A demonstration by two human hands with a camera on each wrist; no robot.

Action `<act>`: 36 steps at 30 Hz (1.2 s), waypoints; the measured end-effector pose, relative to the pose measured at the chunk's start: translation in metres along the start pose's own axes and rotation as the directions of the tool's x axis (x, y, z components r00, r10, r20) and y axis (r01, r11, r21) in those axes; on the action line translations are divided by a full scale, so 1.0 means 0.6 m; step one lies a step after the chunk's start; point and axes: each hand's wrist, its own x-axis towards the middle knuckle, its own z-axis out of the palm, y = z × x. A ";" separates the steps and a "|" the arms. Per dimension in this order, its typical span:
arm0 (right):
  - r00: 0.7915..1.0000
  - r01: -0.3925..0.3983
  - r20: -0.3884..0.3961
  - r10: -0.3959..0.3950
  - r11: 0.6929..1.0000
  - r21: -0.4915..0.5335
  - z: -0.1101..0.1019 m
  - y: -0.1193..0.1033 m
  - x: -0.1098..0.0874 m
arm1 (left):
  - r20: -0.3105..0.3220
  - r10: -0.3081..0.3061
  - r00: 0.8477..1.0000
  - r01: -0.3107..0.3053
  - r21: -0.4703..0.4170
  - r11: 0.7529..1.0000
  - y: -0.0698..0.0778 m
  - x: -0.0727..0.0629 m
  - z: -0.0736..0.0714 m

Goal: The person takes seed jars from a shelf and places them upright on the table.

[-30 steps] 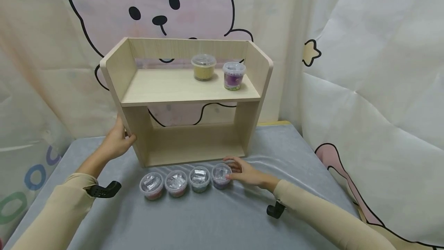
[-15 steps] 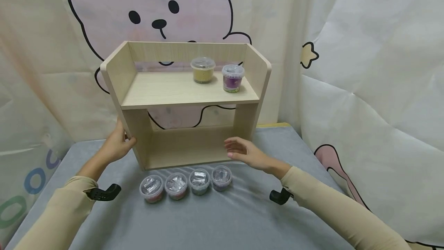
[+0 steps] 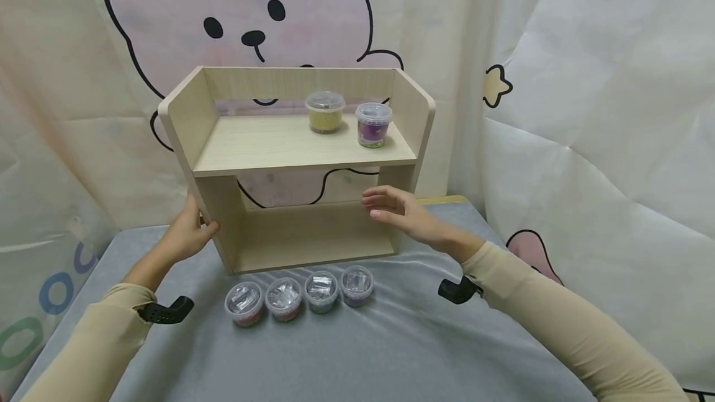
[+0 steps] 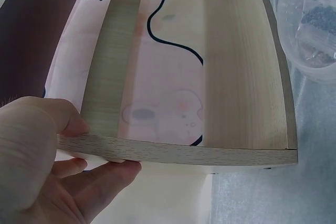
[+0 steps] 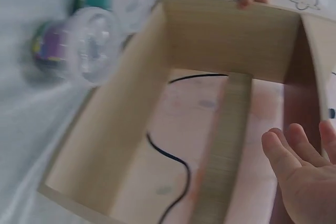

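Note:
A small two-tier wooden shelf [image 3: 257,144] stands on the grey cloth. My left hand [image 3: 187,231] grips the edge of its left side panel, thumb inside and fingers outside, as the left wrist view shows. In front of the shelf's lower right side, my right hand [image 3: 404,211] is held up with nothing in it, its fingers loosely extended. On the upper tier sit a tub of yellow contents [image 3: 325,120] and a purple tub [image 3: 373,128], both with clear lids. Several lidded tubs line up before the shelf, from a reddish one [image 3: 244,304] to a purple one [image 3: 357,287].
The grey cloth [image 3: 313,358] covers the table. Behind hangs a curtain [image 3: 436,30] with a cartoon bear print, close to the shelf's back. In the right wrist view the tub row [image 5: 94,45] lies just beside the shelf's base.
My right hand has let go of the rightmost tub in the row and risen to the shelf's lower right side, fingers loosening. The left hand keeps its grip on the side panel.

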 end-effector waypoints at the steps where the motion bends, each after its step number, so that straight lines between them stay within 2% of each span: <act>1: 1.000 0.008 -0.006 -0.008 1.000 0.004 -0.004 -0.008 0.002 | 0.003 -0.005 1.000 0.005 0.001 1.000 0.000 0.000 0.000; 4: 0.999 0.042 -0.022 -0.042 0.999 0.014 -0.016 -0.029 0.008 | 0.013 -0.019 1.000 0.019 0.004 1.000 0.001 0.000 -0.002; 11: 0.996 0.067 -0.069 -0.063 0.997 0.049 -0.045 -0.077 0.019 | -0.002 0.013 1.000 -0.013 -0.007 1.000 0.000 0.002 0.002; 16: 0.985 0.068 -0.164 -0.052 0.993 0.092 -0.063 -0.093 0.029 | 0.004 0.011 1.000 -0.011 -0.011 1.000 0.000 -0.001 0.006; 20: 0.970 0.035 -0.244 -0.014 0.996 0.083 -0.077 -0.098 0.044 | -0.001 0.010 1.000 -0.010 -0.002 1.000 0.000 -0.002 0.002; 27: 0.959 -0.067 -0.269 0.086 0.995 0.076 -0.091 -0.108 0.075 | -0.018 0.048 0.999 -0.049 -0.025 0.998 -0.001 0.005 0.002; 31: 0.946 -0.121 -0.292 0.139 0.989 0.081 -0.090 -0.108 0.098 | -0.014 0.043 0.999 -0.043 -0.030 0.999 0.000 0.003 0.003; 36: 0.942 -0.109 -0.296 0.156 0.979 0.170 -0.091 -0.105 0.128 | -0.022 0.048 0.999 -0.049 -0.040 0.998 -0.002 -0.001 0.007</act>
